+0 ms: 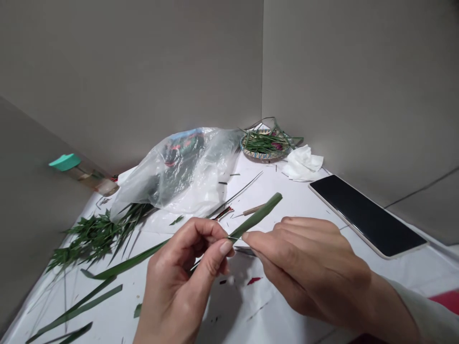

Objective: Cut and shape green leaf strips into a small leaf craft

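Two hands point(179, 277), one held leaf blade point(256, 215) — one phone point(367, 215), one basket point(247, 150), one bag point(179, 177)

The leaf strip point(256, 217) between the left hand point(179, 277) and the right hand point(311, 272) looks smooth and matt. Beyond the right hand, the phone point(367, 215) has glossy black glass; beyond the left hand lies a thin, shiny plastic bag point(179, 177).

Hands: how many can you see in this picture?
2. The left hand pinches a green leaf blade near the middle of the view; the right hand reaches in from the right, touching the same blade.
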Action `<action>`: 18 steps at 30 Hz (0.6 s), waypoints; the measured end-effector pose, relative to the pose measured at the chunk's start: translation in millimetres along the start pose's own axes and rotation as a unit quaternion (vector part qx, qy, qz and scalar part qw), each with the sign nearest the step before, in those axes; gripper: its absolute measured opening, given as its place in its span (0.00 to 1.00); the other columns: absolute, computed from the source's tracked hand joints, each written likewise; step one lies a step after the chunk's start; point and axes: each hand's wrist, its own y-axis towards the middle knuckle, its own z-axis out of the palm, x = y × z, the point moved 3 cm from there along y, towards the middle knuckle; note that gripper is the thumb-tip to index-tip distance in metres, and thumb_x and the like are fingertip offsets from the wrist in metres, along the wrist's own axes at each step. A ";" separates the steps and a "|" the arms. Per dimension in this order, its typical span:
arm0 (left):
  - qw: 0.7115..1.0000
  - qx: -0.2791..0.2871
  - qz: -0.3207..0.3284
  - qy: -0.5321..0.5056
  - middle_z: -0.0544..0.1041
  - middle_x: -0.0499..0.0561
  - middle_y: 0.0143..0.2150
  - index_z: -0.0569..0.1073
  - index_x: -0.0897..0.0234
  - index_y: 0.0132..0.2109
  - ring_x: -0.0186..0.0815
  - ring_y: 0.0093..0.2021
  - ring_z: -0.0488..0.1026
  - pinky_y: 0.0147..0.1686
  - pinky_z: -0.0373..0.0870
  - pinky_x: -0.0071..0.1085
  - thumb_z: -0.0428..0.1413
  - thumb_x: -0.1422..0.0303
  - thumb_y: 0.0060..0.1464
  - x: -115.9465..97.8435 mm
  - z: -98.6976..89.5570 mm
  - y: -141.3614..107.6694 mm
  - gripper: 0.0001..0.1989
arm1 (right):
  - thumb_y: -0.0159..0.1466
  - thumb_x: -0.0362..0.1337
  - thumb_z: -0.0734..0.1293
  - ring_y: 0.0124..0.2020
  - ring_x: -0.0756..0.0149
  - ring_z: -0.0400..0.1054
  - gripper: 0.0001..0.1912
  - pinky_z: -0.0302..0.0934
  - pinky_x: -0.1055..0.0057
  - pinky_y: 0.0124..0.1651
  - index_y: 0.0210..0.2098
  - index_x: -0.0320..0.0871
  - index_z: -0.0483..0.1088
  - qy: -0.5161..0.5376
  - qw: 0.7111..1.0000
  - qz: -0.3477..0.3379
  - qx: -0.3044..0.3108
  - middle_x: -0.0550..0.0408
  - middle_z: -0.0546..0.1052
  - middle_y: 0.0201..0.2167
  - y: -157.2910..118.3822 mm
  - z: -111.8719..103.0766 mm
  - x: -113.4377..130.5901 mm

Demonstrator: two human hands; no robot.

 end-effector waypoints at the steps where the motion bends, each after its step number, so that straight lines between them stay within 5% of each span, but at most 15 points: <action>1: 1.000 -0.002 -0.003 -0.002 0.73 0.42 0.25 0.75 0.58 0.31 0.29 0.25 0.70 0.26 0.68 0.21 0.63 0.66 0.57 0.6 -0.5 -0.3 0.07 | 0.68 0.23 0.62 0.24 0.69 0.62 0.10 0.56 0.68 0.33 0.45 0.39 0.70 0.002 1.000 0.006 0.004 0.64 0.71 0.23 0.2 -0.5 -0.2; 18: 1.000 0.025 -0.005 -0.001 0.75 0.43 0.28 0.75 0.58 0.34 0.29 0.27 0.74 0.27 0.71 0.21 0.60 0.69 0.57 0.3 -2.2 0.7 0.03 | 0.68 0.25 0.61 0.23 0.69 0.57 0.09 0.50 0.66 0.27 0.45 0.38 0.69 0.050 0.998 -0.017 0.039 0.62 0.71 0.23 1.7 -0.9 -0.8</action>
